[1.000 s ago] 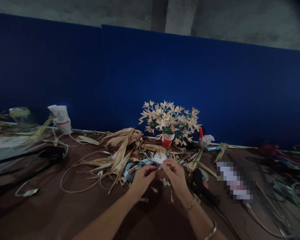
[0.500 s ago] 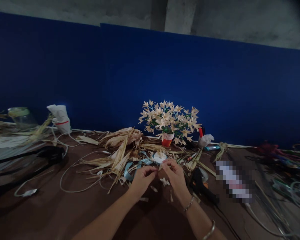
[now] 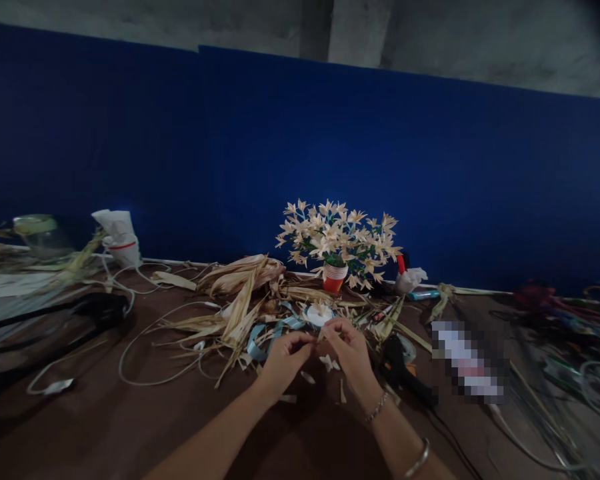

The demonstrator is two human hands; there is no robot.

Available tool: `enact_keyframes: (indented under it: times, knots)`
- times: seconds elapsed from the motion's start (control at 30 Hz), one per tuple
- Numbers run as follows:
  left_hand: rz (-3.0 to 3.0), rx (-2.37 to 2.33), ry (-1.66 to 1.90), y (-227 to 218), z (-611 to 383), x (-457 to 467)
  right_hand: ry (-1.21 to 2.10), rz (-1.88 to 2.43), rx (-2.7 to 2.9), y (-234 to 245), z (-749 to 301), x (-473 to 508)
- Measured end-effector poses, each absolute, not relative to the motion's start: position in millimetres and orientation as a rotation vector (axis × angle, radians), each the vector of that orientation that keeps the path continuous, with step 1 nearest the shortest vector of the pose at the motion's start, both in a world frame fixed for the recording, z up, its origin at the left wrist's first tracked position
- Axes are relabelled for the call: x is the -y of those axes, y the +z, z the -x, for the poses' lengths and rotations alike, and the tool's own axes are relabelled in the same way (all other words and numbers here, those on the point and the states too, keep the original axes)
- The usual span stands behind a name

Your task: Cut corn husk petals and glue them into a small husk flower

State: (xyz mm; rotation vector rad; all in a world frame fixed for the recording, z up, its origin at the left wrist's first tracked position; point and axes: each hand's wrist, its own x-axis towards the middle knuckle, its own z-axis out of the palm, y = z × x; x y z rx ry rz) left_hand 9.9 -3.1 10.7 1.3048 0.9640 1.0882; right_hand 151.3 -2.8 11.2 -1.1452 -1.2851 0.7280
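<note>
My left hand and my right hand meet over the brown table, fingers pinched together on a small pale strip of dried leaf held between them. Small pale leaf scraps lie on the table just under my hands. A white round dish sits right behind my fingertips. Beyond it stands a red paper cup filled with cream handmade flowers.
A heap of dried leaves and a light blue ribbon lie left of my hands. A white cable loops across the table. A black glue gun lies at my right. A crumpled white cup and a blue partition stand behind.
</note>
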Motion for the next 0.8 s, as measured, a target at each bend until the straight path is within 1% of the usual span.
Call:
enact_keyframes:
  times: [0.2, 0.4, 0.8]
  knots:
    - [-1.367, -0.932, 1.113, 3, -10, 0, 0.839, 1.138, 1.236, 12, -149, 5]
    - [-1.598, -1.048, 1.204, 7, -9, 1, 0.970, 1.140, 1.151, 12, -145, 8]
    - [-1.770, -1.120, 1.331, -1, -6, -2, 0.988, 1.152, 1.106, 16, -144, 11]
